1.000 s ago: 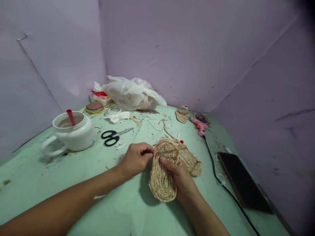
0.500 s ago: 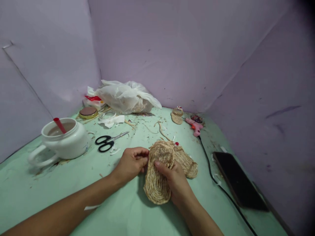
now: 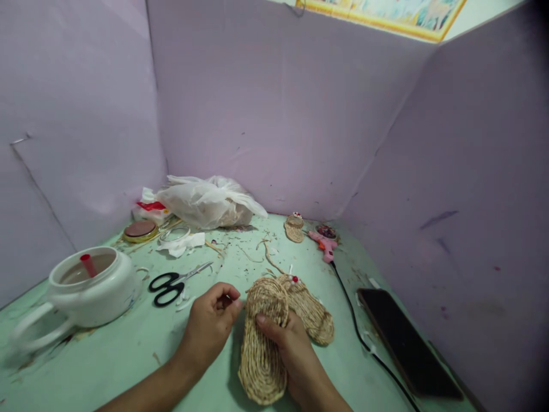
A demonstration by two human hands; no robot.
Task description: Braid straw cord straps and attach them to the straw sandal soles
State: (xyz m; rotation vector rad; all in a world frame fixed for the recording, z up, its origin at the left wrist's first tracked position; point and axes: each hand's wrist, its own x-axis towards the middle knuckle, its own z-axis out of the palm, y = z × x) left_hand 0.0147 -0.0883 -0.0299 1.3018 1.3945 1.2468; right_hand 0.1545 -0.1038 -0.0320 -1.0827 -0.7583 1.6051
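Observation:
A woven straw slipper [image 3: 262,366], its coiled sole towards me, is tilted up over the table in my right hand [image 3: 295,355]. The right thumb presses on the sole's face; the other fingers are behind it, out of sight. At the slipper's upper left edge, my left hand [image 3: 214,320] has its thumb and forefinger brought together in a pinch. Anything between those fingertips is too small to make out. Behind the held slipper lies a second straw slipper [image 3: 313,312], partly covered, with a red bead [image 3: 294,279] near its upper end.
Black-handled scissors [image 3: 171,286] and a white pot-shaped mug [image 3: 96,292] are on the left. A pink glue gun [image 3: 325,246] trails its black cord [image 3: 351,326] beside a dark phone [image 3: 407,343]. A tiny straw slipper [image 3: 294,228] and a plastic bag [image 3: 210,200] are farther back.
The view has tipped upward, so everything sits lower and a bright framed picture shows at the top. My left fingers are slightly farther from the slipper's edge; my right hand keeps its grip.

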